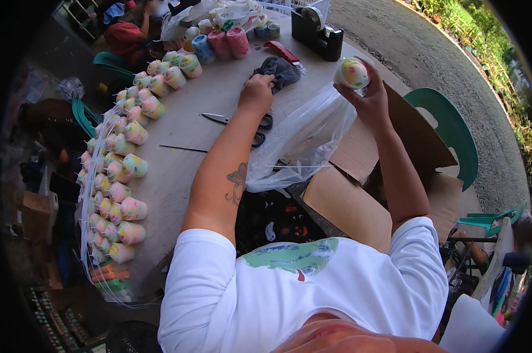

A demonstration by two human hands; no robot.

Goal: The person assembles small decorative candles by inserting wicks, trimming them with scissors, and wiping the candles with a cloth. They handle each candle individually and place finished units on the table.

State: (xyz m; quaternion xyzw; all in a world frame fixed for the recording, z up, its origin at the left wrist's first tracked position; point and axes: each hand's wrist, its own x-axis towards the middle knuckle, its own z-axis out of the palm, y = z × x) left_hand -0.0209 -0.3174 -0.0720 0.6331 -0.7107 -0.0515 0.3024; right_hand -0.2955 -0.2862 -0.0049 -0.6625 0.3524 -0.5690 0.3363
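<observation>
My right hand (373,97) is raised over the far right of the table, its fingers wrapped around a white candle (353,73) with pink, yellow and green patches. On the tabletop, my left hand (257,93) is closed on the near edge of a crumpled dark cloth (282,73). Scissors with dark handles (214,117) lie partly under my left forearm, beside a thin dark rod (182,147). Several similar speckled candles (134,166), some with short white wicks showing, stand in a curved band along the table's left side.
A clear plastic bag (301,132) hangs over the table edge by an open cardboard box (348,206). A black tape dispenser (317,41) and a red-handled tool (282,51) sit at the far side. Long white strands (84,217) line the left edge. Another person (124,35) is beyond.
</observation>
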